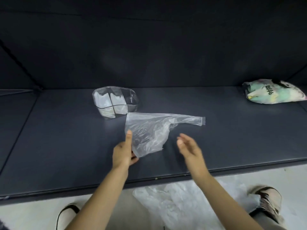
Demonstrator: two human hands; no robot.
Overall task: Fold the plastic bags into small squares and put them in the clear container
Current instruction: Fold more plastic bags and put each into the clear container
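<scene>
Head view: left hand [123,151] pinches bag [149,130]; right hand [189,144] spread.

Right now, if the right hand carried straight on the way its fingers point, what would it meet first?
Probably the clear plastic bag. The right hand is open, fingers aimed up-left toward the bag's crumpled middle, nothing between them. It seems to hover above the dark surface, so depth is uncertain.

Legible markings: one item only.
Printed bag [272,91], far right corner of the dark surface [66,138]: black characters, inverted, not decipherable.
</scene>
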